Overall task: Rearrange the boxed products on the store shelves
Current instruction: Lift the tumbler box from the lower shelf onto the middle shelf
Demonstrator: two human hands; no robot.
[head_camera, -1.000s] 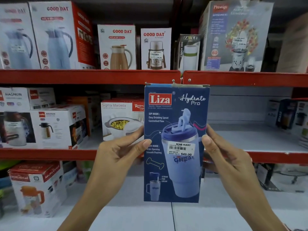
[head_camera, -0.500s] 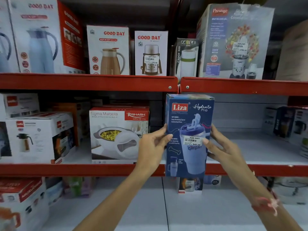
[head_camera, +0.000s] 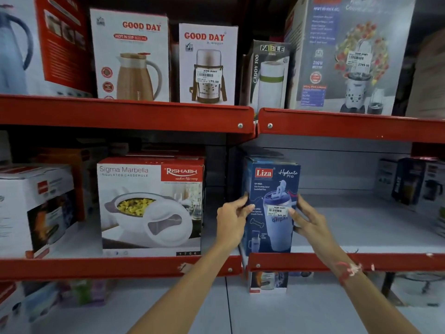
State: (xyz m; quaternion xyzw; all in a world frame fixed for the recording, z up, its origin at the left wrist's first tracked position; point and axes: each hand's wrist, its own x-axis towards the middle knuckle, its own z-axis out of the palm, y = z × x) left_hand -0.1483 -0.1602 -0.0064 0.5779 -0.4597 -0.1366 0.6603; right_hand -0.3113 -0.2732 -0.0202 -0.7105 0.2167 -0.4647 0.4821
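Note:
A tall blue Liza Hydrate Pro box (head_camera: 273, 189) stands upright at the left end of the grey middle shelf (head_camera: 373, 227), just behind the red front lip. My left hand (head_camera: 231, 222) grips its left edge and my right hand (head_camera: 310, 220) grips its right edge, thumb on the price sticker. A white and red Rishabh casserole box (head_camera: 151, 206) stands to the left, a gap between it and the blue box.
The red top shelf (head_camera: 125, 114) carries Good Day flask boxes (head_camera: 131, 56), a Fable box (head_camera: 269, 75) and a large blender box (head_camera: 349, 56). More boxes stand at the far left (head_camera: 36, 203) and far right (head_camera: 414, 182) of the middle shelf. A small box (head_camera: 268, 282) sits below.
Both hands carried the blue box forward and up from in front of the shelves onto the middle shelf. The camera moved closer to the shelves.

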